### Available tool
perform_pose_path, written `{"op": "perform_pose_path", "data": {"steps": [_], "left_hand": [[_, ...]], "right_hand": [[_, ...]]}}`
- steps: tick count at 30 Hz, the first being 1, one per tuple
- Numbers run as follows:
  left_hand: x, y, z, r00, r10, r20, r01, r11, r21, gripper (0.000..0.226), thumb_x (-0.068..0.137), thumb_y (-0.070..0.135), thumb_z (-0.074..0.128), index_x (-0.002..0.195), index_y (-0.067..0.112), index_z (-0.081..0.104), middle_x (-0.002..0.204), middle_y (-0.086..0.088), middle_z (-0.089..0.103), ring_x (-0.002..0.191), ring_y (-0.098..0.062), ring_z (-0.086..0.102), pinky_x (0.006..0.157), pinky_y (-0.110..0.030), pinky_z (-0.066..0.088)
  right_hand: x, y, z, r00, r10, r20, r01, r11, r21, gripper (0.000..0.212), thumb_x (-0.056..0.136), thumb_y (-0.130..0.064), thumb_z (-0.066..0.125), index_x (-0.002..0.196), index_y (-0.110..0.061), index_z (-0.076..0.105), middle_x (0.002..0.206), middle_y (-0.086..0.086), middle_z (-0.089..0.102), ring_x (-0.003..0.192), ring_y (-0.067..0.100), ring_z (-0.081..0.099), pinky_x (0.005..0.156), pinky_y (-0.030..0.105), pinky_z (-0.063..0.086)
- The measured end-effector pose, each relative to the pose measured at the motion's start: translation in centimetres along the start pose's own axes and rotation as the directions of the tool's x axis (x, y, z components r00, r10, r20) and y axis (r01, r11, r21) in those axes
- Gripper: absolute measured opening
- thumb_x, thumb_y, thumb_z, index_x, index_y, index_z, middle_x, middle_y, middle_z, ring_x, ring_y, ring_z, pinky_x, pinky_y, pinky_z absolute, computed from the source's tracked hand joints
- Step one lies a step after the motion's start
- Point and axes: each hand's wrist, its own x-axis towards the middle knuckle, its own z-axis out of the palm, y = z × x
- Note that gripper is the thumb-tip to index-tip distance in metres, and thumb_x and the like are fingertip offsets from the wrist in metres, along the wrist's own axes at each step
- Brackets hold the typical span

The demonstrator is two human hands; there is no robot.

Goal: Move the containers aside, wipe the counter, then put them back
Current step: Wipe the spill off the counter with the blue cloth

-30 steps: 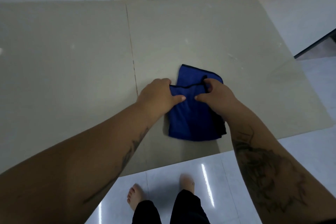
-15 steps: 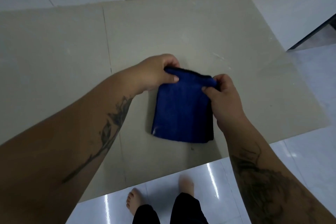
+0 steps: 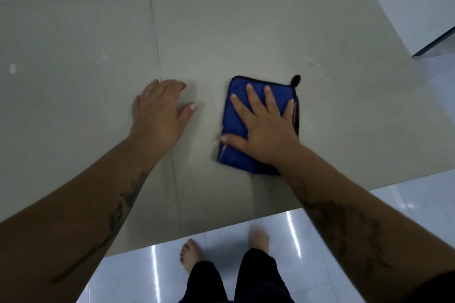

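Whereas half a second ago both hands pinched the far edge of the blue microfibre cloth (image 3: 236, 158) to fold it, the cloth now lies flat on the beige counter (image 3: 246, 32) as a compact rectangle. The right hand (image 3: 266, 130) presses on it, palm down with fingers straight and spread. The left hand (image 3: 160, 115) has let go and moved off to the left. It rests open on the bare counter beside the tile seam (image 3: 157, 56), well apart from the cloth.

I take this to mean that the folding is done and the wiping stroke is about to start, or has just started. No containers show anywhere in view, so they are presumably already moved aside.

The cloth sits right of centre, towards the near edge of the counter. It is deep blue with dark stitched edging, and a small black hanging loop (image 3: 296, 80) sticks out at its far right corner. Its layers look thick and soft.
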Motion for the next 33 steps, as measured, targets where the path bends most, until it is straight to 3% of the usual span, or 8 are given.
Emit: {"op": "perform_pose_path", "data": {"steps": [3,8,13,18,22,26,29,33], "left_hand": [[-3.0,-2.4,-0.7,0.995,-0.078,0.054,0.076,0.996,0.037,0.055,0.093,0.058,0.040,0.138,0.027,0.042,0.151,0.001,0.037,0.145,-0.028,0.018,0.110,-0.063,0.011],[-7.1,-6.1,-2.6,0.995,-0.080,0.061,0.077,0.995,0.057,0.062,0.093,0.063,0.027,0.142,0.026,0.038,0.155,0.001,0.031,0.147,-0.024,0.011,0.111,-0.064,0.005],[-11.6,-9.1,-3.3,0.989,-0.132,0.059,0.124,0.985,0.121,0.057,0.097,0.055,0.026,0.146,0.026,0.032,0.158,0.004,0.023,0.148,-0.021,0.004,0.111,-0.065,0.003],[-13.2,-10.3,-3.5,0.988,-0.154,0.025,0.149,0.978,0.144,0.057,0.100,0.049,0.020,0.152,0.025,0.017,0.161,0.003,0.010,0.148,-0.020,-0.003,0.112,-0.062,-0.002],[-13.1,-10.4,-3.5,0.988,-0.152,0.033,0.146,0.978,0.147,0.056,0.101,0.045,0.019,0.152,0.024,0.018,0.161,0.004,0.011,0.149,-0.020,-0.003,0.113,-0.059,-0.003],[-13.3,-10.5,-3.5,0.992,-0.128,0.009,0.126,0.987,0.096,0.053,0.101,0.039,0.025,0.151,0.021,0.023,0.160,0.003,0.017,0.149,-0.020,0.002,0.114,-0.058,-0.001],[-13.3,-10.9,-3.8,0.990,-0.144,-0.008,0.144,0.990,0.002,0.050,0.102,0.033,0.029,0.150,0.020,0.025,0.160,0.002,0.019,0.149,-0.020,0.003,0.115,-0.054,0.001],[-13.7,-13.1,-5.1,0.978,-0.200,-0.050,0.202,0.979,0.035,0.049,0.102,0.030,0.031,0.150,0.020,0.027,0.159,0.000,0.023,0.148,-0.024,0.006,0.115,-0.056,0.005]], "right_hand": [[0.7,2.9,-0.5,1.000,-0.006,-0.022,0.007,0.999,0.038,0.068,0.088,-0.070,0.027,0.149,-0.047,0.006,0.161,-0.015,0.000,0.148,0.019,-0.006,0.112,0.061,-0.007],[-5.1,3.2,0.5,0.996,0.011,-0.094,0.010,0.976,0.217,0.065,0.084,-0.060,0.026,0.147,-0.044,0.024,0.156,-0.017,0.016,0.148,0.018,0.010,0.115,0.056,0.003],[-13.3,-7.2,4.1,0.982,-0.106,-0.159,0.127,0.984,0.127,0.064,0.080,-0.051,0.044,0.141,-0.033,0.040,0.150,-0.005,0.038,0.137,0.034,0.038,0.107,0.058,0.020],[-5.8,-17.0,3.8,0.940,-0.338,-0.033,0.340,0.938,0.062,0.061,0.092,-0.053,0.036,0.150,-0.037,0.022,0.160,-0.010,0.017,0.148,0.023,0.010,0.114,0.058,0.003],[2.0,-8.8,1.0,0.999,0.019,-0.041,-0.017,0.999,0.031,0.061,0.094,-0.051,0.036,0.150,-0.041,0.014,0.161,-0.011,0.009,0.148,0.022,0.005,0.114,0.060,0.002],[-4.5,-2.9,1.2,0.941,0.330,-0.079,-0.322,0.941,0.100,0.071,0.080,-0.052,0.025,0.150,-0.039,0.021,0.161,-0.008,0.013,0.148,0.026,0.008,0.112,0.064,0.007],[-11.2,-9.4,4.0,0.979,0.187,-0.086,-0.184,0.982,0.031,0.076,0.071,-0.050,0.033,0.146,-0.034,0.035,0.157,-0.001,0.029,0.144,0.034,0.023,0.107,0.066,0.018],[-10.4,-19.5,5.6,0.960,-0.273,-0.065,0.274,0.962,-0.003,0.070,0.076,-0.051,0.038,0.145,-0.038,0.034,0.156,-0.009,0.031,0.145,0.031,0.023,0.112,0.061,0.011]]}}
